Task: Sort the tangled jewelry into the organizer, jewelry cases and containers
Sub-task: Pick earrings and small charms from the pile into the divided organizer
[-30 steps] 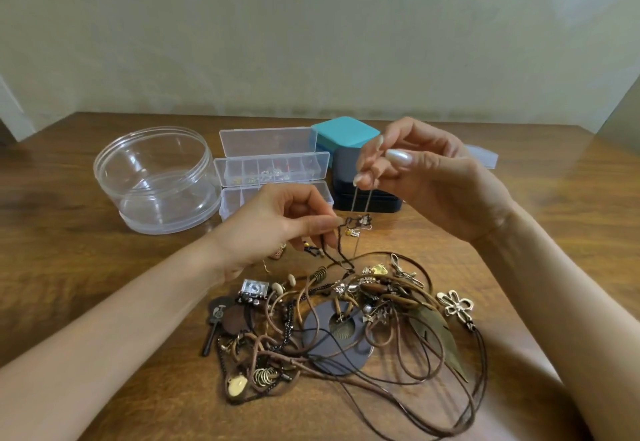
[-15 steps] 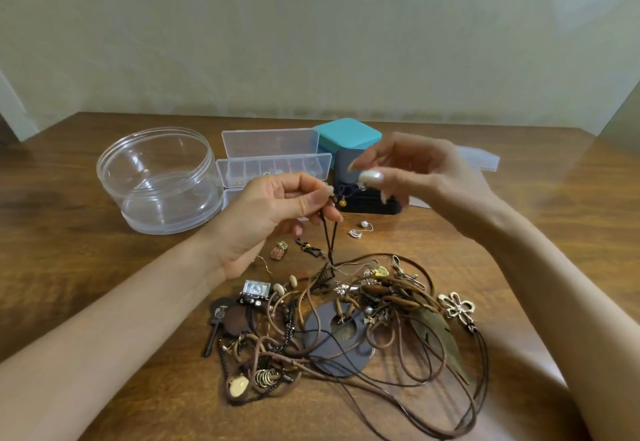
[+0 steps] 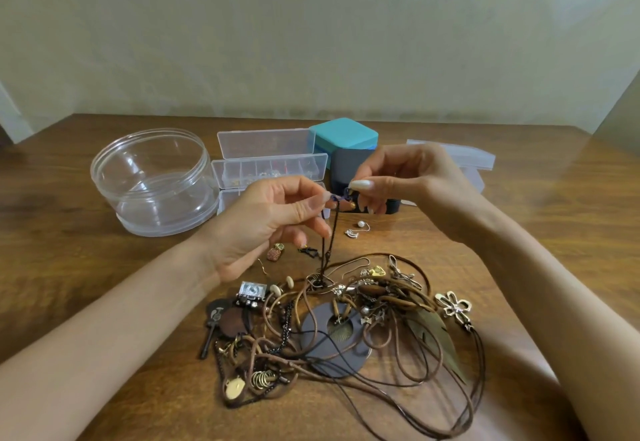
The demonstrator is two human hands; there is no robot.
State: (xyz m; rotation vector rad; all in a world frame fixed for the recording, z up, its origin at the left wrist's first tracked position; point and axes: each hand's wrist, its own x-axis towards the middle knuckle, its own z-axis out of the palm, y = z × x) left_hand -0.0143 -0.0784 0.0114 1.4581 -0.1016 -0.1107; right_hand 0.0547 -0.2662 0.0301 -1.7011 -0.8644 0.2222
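Note:
A tangled heap of jewelry (image 3: 346, 330) lies on the wooden table, with brown cords, a round grey disc pendant, a brass leaf and a flower charm. A dark cord (image 3: 329, 243) rises taut from the heap. My left hand (image 3: 263, 222) pinches its top end, and my right hand (image 3: 408, 181) pinches the same knotted end from the right. A pearl earring (image 3: 358, 227) lies loose just below my right hand. The clear compartment organizer (image 3: 270, 163) stands open behind my left hand. A dark jewelry case (image 3: 346, 167) and a teal case (image 3: 343, 136) stand behind my fingers.
A large round clear container (image 3: 152, 181) stands at the left, with nothing in it. A clear lid (image 3: 467, 156) lies behind my right hand. Small loose charms (image 3: 277, 252) rest near my left palm. A pale wall runs along the table's far edge.
My right hand dropped from above the heap and came left to meet my left hand. The left hand rose, pulling the dark cord up. The pearl earring now lies on the table.

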